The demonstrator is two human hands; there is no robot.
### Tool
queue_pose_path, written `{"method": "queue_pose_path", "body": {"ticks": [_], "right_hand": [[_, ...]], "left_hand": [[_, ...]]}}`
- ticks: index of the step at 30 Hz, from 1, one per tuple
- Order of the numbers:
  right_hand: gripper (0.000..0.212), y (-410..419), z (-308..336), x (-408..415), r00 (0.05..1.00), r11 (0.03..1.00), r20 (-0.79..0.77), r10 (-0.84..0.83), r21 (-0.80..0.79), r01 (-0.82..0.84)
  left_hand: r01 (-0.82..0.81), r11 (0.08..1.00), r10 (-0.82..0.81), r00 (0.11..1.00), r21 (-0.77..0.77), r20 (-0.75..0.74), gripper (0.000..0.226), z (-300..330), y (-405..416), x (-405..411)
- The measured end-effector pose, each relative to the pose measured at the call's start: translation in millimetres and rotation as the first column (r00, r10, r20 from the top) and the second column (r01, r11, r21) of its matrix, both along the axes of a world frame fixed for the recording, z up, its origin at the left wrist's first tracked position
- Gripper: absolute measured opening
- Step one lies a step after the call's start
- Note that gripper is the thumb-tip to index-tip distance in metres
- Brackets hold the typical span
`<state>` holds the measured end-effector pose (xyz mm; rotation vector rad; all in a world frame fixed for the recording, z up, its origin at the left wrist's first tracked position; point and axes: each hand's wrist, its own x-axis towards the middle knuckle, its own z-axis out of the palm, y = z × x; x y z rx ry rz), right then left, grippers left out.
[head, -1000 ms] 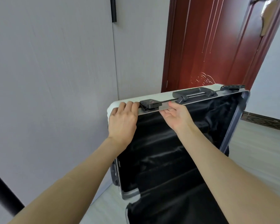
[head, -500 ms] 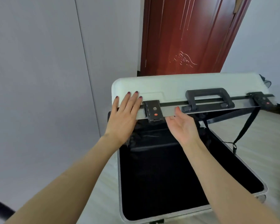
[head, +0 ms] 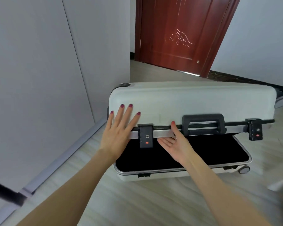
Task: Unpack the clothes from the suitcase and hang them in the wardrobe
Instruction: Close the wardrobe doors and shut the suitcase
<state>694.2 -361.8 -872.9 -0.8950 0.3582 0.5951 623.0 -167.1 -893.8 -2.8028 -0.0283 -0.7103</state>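
Neither grip is closed round anything: my left hand [head: 117,132] lies flat with its fingers spread straight on the white shell of the suitcase lid [head: 191,101], the fingertips up on the shell and the heel of the palm down over the metal rim near the left lock [head: 145,136]. My right hand [head: 175,144] is turned palm up under the edge of the lid, fingers straight and loosely together, the thumb rising against the rim just left of the black carry handle [head: 203,123]; whether the palm bears on the underside I cannot tell. The suitcase [head: 153,175] lies on the pale wood floor [head: 137,201], its lower half flat and its lid tilted low over it, leaving a wedge of black lining [head: 186,154] showing between the two halves. No clothes can be made out in that dark gap. A second lock [head: 255,130] hangs at the right end of the lid's rim, and a wheel [head: 243,169] shows at the lower half's right corner. Left of the case stand tall pale grey panels [head: 39,79] that reach down to the floor. Beyond the case a dark red wooden door [head: 178,33] with a carved motif stands shut, with a white wall [head: 260,38] to its right.
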Motion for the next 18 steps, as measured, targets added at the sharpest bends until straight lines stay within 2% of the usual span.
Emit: {"method": "queue_pose_path", "body": {"ticks": [2, 6, 11, 14, 18], "right_hand": [[0.065, -4.5, -14.7, -8.4, 0.999, 0.999, -0.042, -0.014, -0.036, 0.012], [0.076, -13.5, -59.2, -29.8, 0.988, 0.998, -0.156, -0.019, -0.069, 0.008], [0.052, -13.4, -94.1, -37.6, 0.986, 0.981, -0.151, -0.068, -0.189, 0.039], [0.047, -17.1, -98.4, -35.5, 0.995, 0.967, -0.101, 0.000, -0.254, -0.026], [0.026, -16.7, -106.9, -47.4, 0.981, 0.892, -0.091, 0.171, -0.408, -0.193]], "left_hand": [[0.008, 1.000, -0.008, 1.000, -0.016, -0.002, 0.116, -23.0, -1.0, -10.8], [0.034, 0.999, -0.035, 0.996, -0.013, -0.084, 0.115, -71.8, -1.3, -43.4], [0.119, 0.993, -0.118, 0.975, -0.008, -0.187, 0.105, -106.7, 2.1, -71.7], [0.142, 0.986, -0.152, 0.979, -0.082, -0.139, 0.092, -106.5, -3.0, -75.8], [0.172, 0.960, -0.163, 0.985, -0.220, 0.058, 0.070, -84.8, -18.4, -61.5]]}}
